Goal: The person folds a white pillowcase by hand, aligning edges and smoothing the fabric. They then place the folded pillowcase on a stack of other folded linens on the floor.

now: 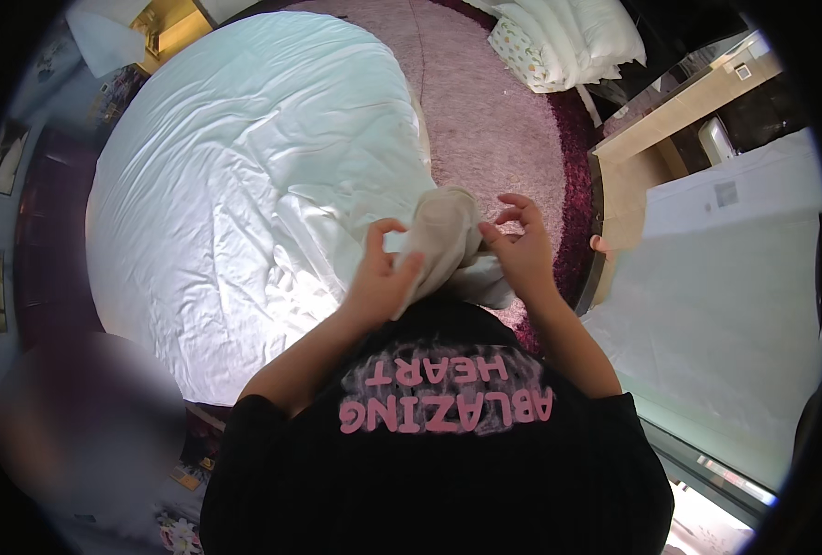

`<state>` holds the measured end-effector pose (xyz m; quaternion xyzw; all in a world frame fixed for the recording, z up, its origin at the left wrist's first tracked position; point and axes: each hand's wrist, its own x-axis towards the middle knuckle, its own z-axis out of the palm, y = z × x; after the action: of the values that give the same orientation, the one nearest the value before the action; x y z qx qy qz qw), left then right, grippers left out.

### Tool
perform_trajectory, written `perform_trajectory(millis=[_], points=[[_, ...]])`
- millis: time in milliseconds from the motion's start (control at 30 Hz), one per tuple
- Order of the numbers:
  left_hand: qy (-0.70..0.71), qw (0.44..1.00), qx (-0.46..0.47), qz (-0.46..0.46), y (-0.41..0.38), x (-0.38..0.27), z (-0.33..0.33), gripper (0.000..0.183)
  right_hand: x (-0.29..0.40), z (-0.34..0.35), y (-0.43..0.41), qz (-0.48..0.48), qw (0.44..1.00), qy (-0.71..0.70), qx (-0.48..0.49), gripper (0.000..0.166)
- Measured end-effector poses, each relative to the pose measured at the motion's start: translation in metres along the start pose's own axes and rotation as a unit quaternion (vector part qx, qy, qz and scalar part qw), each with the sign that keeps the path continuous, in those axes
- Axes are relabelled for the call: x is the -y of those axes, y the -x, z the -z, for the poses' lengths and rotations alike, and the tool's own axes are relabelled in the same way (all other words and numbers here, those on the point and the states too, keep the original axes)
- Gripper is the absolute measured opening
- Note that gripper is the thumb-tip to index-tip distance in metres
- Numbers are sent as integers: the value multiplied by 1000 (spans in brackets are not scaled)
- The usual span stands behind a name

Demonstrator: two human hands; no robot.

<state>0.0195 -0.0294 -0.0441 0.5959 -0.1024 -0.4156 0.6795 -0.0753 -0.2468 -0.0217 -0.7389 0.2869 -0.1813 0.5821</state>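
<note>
A bunched off-white cloth (446,222) stands up in loose folds close in front of my body, between my two hands. My left hand (383,277) is at its left side, the thumb against the fabric and the index finger bent; whether it grips the cloth is not clear. At the right side, my right hand (523,250) has its thumb and fingers apart, the thumb tip close to or touching the cloth. A paler grey-white part (487,281) of fabric lies low between the cloth and my right wrist. Wrinkled white sheeting (244,159) covers the round bed on the left.
Pink carpet (487,132) with a dark purple border (574,173) runs beside the bed. Several white pillows (577,41) are piled at the top right, with a patterned one. A large pale panel or sheet (723,291) stands at the right. A purple headboard (54,229) edges the bed's left.
</note>
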Motion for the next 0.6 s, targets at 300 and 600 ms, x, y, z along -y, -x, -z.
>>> perform_trajectory(millis=[300, 600], points=[[-507, 835, 105, -186, -10, -26, -59, 60, -6, -38, 2, -139, 952, -268, -49, 32], [-390, 906, 54, -156, -13, 0, -31, 48, 14, -26, 10, -251, 887, -379, 85, 34]])
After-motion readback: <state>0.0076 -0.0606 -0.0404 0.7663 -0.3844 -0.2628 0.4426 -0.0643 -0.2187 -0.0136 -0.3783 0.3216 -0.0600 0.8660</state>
